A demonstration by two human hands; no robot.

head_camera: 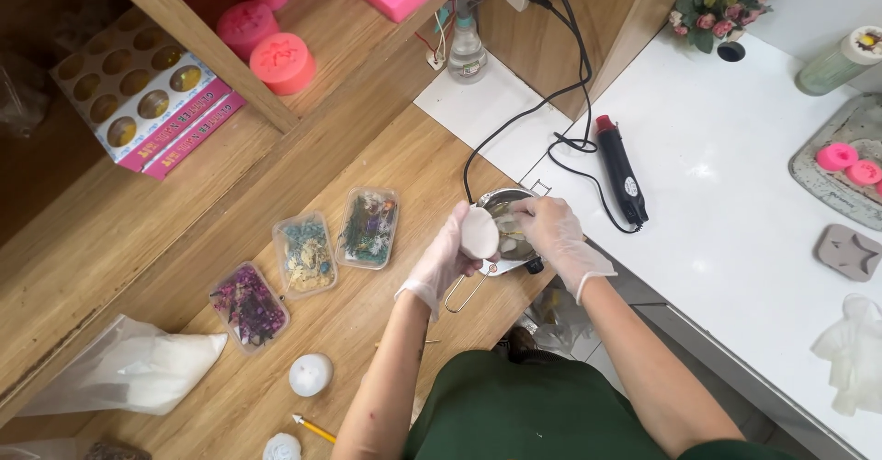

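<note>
While left hand [448,256] holds white disc [479,232], pot [503,204] near edge

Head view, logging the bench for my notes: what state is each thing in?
Left hand: gloved, holding a white round piece.
Right hand: gloved, fingertips inside the metal pot.
Three clear boxes of dried flowers: lying flat on the wood.
Black heat tool: lying on the white counter, cord attached.
Spray bottle: upright.
</note>
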